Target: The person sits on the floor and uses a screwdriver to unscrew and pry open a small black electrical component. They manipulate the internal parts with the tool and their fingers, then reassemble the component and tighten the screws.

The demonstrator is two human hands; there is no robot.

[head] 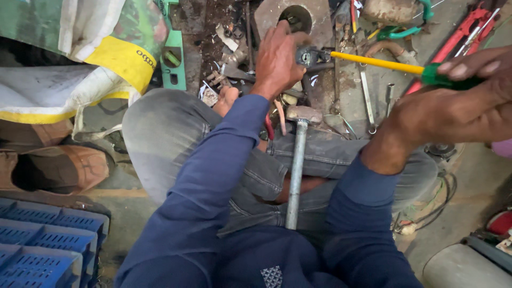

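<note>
Yellow-shafted screwdriver [384, 64] gripped in right hand [458, 101] by green handle; tip in metal part [308, 55] clasped by left hand [277, 58]. Blue crate [48, 240] contents unclear.

Left hand [277, 58] is gripping a small grey metal lock-like part [308, 55]. Right hand [458, 104] is holding a yellow-shafted, green-handled screwdriver [384, 64], tip meeting that part. A steel-handled hammer [296, 165] is lying just below the part, across grey-trousered legs [170, 133].
</note>
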